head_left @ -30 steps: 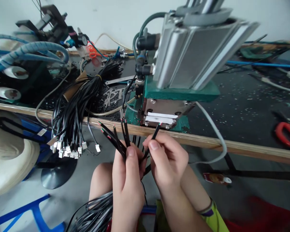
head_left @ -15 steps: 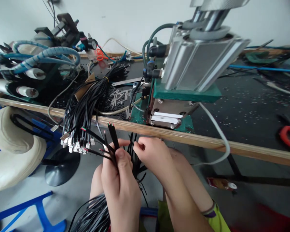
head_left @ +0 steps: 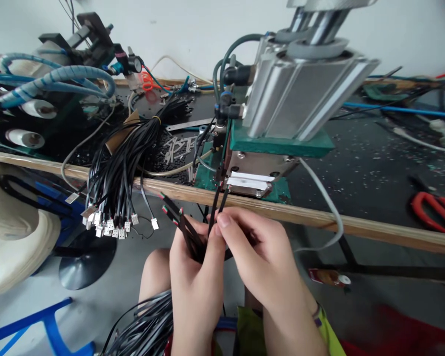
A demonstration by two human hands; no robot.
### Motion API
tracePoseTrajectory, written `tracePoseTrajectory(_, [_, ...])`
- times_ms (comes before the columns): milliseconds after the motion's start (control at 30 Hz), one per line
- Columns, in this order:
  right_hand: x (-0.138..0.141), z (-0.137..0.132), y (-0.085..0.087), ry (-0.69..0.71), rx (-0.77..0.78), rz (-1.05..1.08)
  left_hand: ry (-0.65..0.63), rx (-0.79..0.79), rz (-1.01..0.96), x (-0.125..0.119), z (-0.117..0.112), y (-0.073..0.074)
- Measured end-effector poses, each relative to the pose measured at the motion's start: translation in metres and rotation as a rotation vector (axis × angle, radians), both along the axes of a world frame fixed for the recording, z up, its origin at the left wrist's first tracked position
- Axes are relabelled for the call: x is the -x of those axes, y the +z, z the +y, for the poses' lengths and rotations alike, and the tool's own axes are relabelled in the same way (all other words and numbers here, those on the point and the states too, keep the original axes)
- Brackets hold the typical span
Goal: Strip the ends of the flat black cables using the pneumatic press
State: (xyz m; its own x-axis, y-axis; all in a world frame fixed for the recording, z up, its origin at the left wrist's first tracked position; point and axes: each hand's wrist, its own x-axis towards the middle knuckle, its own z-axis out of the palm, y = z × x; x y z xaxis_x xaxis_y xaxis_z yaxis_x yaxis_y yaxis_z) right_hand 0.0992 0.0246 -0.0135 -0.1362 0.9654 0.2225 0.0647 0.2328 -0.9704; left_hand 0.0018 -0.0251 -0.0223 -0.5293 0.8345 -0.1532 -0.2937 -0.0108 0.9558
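Several black cables with red and green wire ends stick up out of my left hand, which is closed around them. My right hand pinches a black cable against the left thumb, and two cable ends point up towards the bench edge. Both hands touch at the fingertips, just below the front edge of the bench. A further bundle of black cables lies on my lap, lower left. Left of my hands, a tied bundle of black cables hangs over the edge, white connectors at its ends.
A metal press on a green base stands on the bench before me, with white strips at its front. Red-handled scissors lie at right. Another machine with blue hoses stands at left. The wooden bench edge runs above my knees.
My right hand has turned and come in against the left, now pinching cable ends. The cables in my left hand have fanned out leftward. The view has shifted slightly.
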Motion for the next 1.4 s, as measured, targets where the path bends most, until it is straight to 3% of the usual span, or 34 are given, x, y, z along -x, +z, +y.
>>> tracePoseTrajectory(167, [0.013,0.012,-0.016,-0.116,0.181,0.38,-0.031,0.019,-0.028,-0.013,0.006,-0.001])
tracePoseTrajectory(300, [0.018,0.018,-0.02,-0.145,0.292,0.531,0.003,-0.027,-0.063,-0.023,0.013,-0.006])
tracePoseTrajectory(567, [0.018,0.017,-0.004,-0.169,0.372,0.592,-0.011,-0.212,-0.133,-0.033,0.025,-0.003])
tracePoseTrajectory(733, [0.015,0.019,-0.001,-0.081,0.38,0.595,0.055,-0.177,-0.12,-0.04,0.03,0.007])
tracePoseTrajectory(933, [0.014,0.024,-0.004,-0.116,0.273,0.51,0.069,-0.136,-0.133,-0.044,0.032,0.01])
tracePoseTrajectory(1400, [0.02,0.021,0.002,-0.188,0.397,0.651,0.011,-0.127,-0.156,-0.041,0.034,0.013])
